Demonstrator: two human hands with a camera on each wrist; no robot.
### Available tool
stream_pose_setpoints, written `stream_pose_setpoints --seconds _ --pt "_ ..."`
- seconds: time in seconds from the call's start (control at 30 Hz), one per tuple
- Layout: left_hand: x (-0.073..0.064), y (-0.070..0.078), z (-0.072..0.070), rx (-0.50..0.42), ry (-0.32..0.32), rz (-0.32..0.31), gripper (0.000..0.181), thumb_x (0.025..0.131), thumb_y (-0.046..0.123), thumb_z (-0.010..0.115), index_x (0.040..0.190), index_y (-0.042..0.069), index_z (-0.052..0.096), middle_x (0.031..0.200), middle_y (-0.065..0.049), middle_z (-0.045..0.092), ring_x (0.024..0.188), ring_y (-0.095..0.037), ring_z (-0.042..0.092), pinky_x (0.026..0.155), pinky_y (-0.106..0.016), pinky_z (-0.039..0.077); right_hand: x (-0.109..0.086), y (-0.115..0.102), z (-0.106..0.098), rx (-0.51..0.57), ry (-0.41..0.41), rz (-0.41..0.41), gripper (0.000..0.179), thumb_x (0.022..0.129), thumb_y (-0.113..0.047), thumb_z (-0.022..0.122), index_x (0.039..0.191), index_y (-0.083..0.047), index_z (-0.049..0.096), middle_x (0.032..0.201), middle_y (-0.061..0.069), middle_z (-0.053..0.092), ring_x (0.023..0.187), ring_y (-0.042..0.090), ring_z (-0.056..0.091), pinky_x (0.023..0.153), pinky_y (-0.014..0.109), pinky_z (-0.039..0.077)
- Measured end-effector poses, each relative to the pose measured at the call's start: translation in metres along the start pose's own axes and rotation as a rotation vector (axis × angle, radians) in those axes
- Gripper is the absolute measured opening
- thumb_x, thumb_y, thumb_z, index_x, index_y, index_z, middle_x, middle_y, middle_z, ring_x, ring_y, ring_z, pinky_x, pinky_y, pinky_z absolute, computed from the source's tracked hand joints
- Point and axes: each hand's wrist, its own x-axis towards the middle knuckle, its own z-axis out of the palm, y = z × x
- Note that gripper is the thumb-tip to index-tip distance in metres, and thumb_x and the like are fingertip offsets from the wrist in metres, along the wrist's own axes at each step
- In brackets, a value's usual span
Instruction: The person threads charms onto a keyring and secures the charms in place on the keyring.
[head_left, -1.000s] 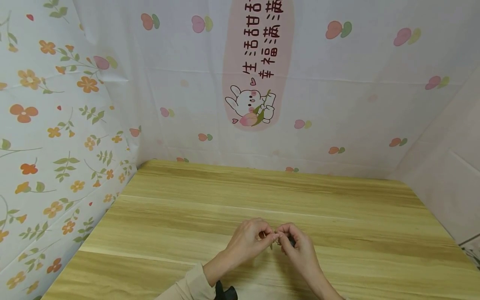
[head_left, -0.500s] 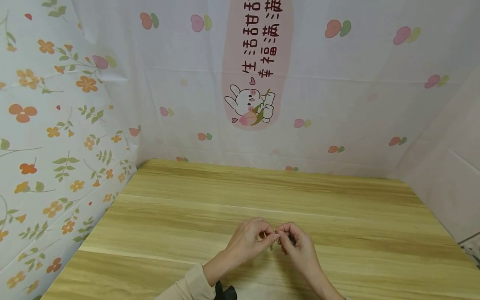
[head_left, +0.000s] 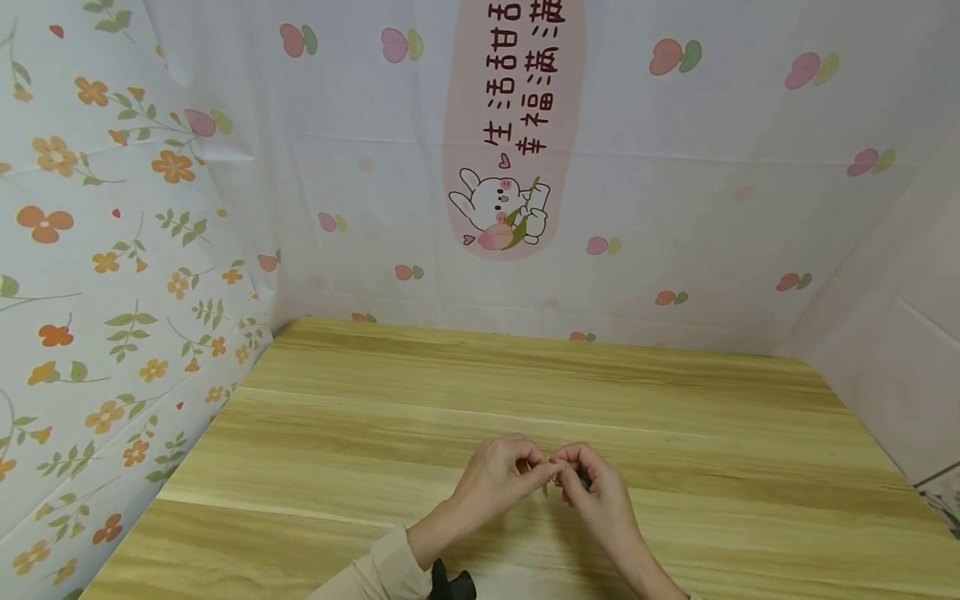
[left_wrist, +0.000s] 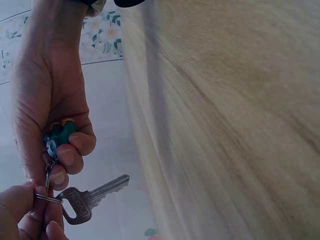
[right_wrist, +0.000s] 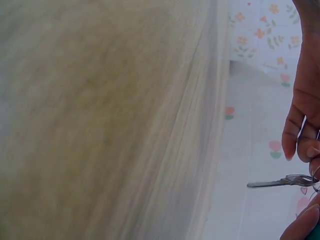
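In the head view my left hand (head_left: 491, 483) and right hand (head_left: 603, 504) meet at the fingertips above the table. Between them is a metal key ring (left_wrist: 48, 198), which my left thumb and fingers pinch. The right fingertips are at the same ring. A silver key (left_wrist: 77, 206) hangs from it, its toothed blade (right_wrist: 265, 184) pointing away from the hands. A short chain (left_wrist: 48, 172) links the ring to a green and grey figure charm (left_wrist: 62, 135), held inside the curled fingers of my right hand. The fingertips partly hide the ring.
The wood-grain table (head_left: 375, 400) spreads beneath both hands. Floral cloth (head_left: 120, 292) hangs on the left, and a printed cloth with a rabbit drawing (head_left: 498, 208) hangs behind the table. A black object (head_left: 452, 583) shows below the left sleeve (head_left: 382, 567).
Both hands stay in nearly the same place, fingertips together. The key between them has shifted very slightly to the right.
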Motion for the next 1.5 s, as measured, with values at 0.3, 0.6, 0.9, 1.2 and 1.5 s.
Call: stream_pose_setpoints --seconds 0.3,0.6,0.9,1.2,1.5 --pt "-0.0002 -0.0006 -0.0017 0.091 0.014 0.092 0.016 0.085 0.025 0.069 0.073 0.015 0.068 0.076 0.007 0.064 0.068 0.003 0.05 0.057 -0.011 0.039 0.0028 0.001 -0.0023 0.05 -0.027 0.036 0.007 0.09 0.003 0.056 0.084 0.0 0.059 0.066 0.006 0.055 0.052 0.003 0.048 0.044 0.024 0.044" --pt "-0.0007 -0.0004 -0.0026 0.029 -0.05 -0.002 0.019 0.088 0.025 0.067 0.071 0.016 0.068 0.075 0.009 0.063 0.064 0.005 0.049 0.059 -0.012 0.042 0.0008 0.0032 -0.0014 -0.027 -0.019 -0.081 0.011 0.088 0.008 0.057 0.085 -0.002 0.059 0.066 0.002 0.056 0.051 0.003 0.046 0.042 0.022 0.04" --pt "-0.0011 -0.0003 -0.0034 0.02 -0.058 0.007 0.018 0.089 0.023 0.066 0.075 0.014 0.07 0.072 0.007 0.062 0.062 0.005 0.048 0.056 -0.013 0.04 0.0006 0.0037 0.0 -0.043 -0.012 -0.099 0.012 0.088 0.008 0.058 0.084 -0.003 0.06 0.066 0.003 0.056 0.052 0.002 0.046 0.042 0.022 0.041" --pt "-0.0018 -0.0016 -0.0031 0.058 -0.052 0.081 0.013 0.089 0.019 0.066 0.078 0.012 0.069 0.083 0.003 0.067 0.071 0.002 0.056 0.061 -0.012 0.042 0.0004 0.005 -0.001 0.032 -0.042 -0.015 0.007 0.091 0.003 0.056 0.085 -0.001 0.059 0.067 0.006 0.055 0.052 0.003 0.048 0.044 0.024 0.044" --pt "-0.0025 -0.0003 -0.0025 0.106 -0.037 0.047 0.014 0.088 0.022 0.067 0.077 0.014 0.07 0.078 0.006 0.065 0.067 0.004 0.051 0.059 -0.011 0.04 0.0008 0.0054 -0.0004 0.039 -0.032 0.029 0.008 0.091 0.003 0.056 0.085 -0.001 0.058 0.067 0.003 0.055 0.052 0.003 0.048 0.045 0.024 0.044"
